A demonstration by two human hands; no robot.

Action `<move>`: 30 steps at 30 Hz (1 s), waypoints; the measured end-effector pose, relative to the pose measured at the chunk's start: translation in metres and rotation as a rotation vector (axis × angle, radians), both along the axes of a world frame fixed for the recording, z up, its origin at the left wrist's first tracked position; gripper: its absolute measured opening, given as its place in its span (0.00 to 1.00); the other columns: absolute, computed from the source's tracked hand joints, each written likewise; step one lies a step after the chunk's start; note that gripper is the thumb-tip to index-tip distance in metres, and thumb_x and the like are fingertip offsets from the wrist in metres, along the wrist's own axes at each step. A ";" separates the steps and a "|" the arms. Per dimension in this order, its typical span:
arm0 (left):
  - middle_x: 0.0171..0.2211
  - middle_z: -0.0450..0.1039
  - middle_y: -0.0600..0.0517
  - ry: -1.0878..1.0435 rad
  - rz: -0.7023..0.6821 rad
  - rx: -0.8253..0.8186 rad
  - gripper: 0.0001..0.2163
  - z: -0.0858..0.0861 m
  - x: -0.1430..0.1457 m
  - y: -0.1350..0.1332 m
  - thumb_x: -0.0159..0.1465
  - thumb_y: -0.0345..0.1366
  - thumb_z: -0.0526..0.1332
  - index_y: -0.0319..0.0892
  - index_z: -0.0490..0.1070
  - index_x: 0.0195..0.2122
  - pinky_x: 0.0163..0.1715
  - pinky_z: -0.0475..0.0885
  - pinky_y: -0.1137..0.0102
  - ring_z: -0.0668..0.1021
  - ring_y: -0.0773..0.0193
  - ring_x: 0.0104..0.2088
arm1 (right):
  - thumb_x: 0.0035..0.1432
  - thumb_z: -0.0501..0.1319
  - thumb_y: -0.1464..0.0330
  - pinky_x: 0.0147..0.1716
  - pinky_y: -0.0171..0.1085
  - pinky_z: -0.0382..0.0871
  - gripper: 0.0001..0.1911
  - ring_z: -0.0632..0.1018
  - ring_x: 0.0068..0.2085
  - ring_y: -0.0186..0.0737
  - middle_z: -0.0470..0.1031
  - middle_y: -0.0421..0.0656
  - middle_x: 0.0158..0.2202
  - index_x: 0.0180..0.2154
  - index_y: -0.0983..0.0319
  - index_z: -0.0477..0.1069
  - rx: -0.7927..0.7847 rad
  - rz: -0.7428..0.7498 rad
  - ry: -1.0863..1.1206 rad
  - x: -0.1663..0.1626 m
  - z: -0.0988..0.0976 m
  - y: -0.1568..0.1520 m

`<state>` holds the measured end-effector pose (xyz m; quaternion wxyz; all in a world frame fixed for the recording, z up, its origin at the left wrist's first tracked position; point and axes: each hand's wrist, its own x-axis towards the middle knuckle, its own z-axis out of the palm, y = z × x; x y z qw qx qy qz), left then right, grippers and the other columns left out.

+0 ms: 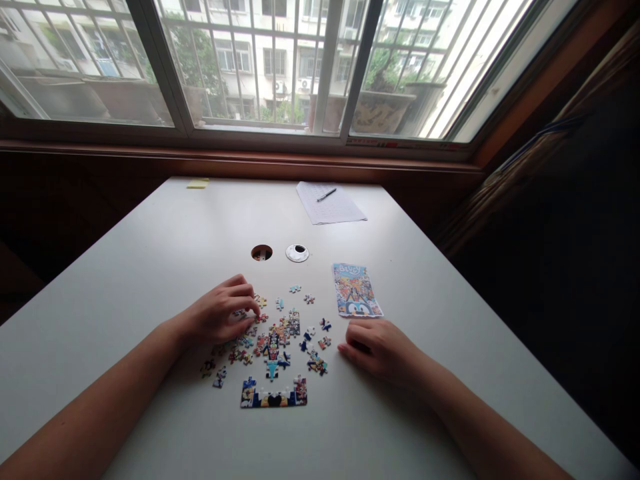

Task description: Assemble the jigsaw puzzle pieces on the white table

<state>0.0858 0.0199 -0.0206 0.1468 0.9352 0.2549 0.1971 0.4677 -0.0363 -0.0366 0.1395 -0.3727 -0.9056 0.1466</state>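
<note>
Resting on the white worktop (150, 267), the left hand (220, 313) curls its fingers (247, 300) onto loose puzzle pieces (280, 330) at the pile's left edge, though a grip cannot be told. The right hand (377, 347) lies loosely curled and empty just right of the pile, near the picture card (356, 290). An assembled strip (274, 393) sits nearest.

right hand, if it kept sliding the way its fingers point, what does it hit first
The right hand points left along the table, so it would likely first meet the loose puzzle pieces just beyond its fingertips, though depth is hard to judge.
</note>
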 end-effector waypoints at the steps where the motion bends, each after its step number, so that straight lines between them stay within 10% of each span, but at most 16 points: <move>1: 0.36 0.73 0.49 0.000 -0.001 0.003 0.06 0.000 0.000 0.000 0.64 0.30 0.63 0.45 0.77 0.41 0.43 0.69 0.63 0.71 0.58 0.41 | 0.68 0.56 0.63 0.29 0.34 0.56 0.15 0.67 0.28 0.35 0.69 0.40 0.27 0.28 0.59 0.63 0.001 0.001 0.002 0.000 0.000 0.000; 30: 0.36 0.74 0.49 -0.002 0.002 0.022 0.03 -0.005 0.002 0.001 0.65 0.34 0.65 0.45 0.76 0.40 0.42 0.69 0.64 0.70 0.58 0.40 | 0.69 0.56 0.62 0.29 0.35 0.56 0.16 0.67 0.28 0.35 0.69 0.40 0.27 0.28 0.59 0.63 0.015 0.011 0.003 0.000 0.000 0.000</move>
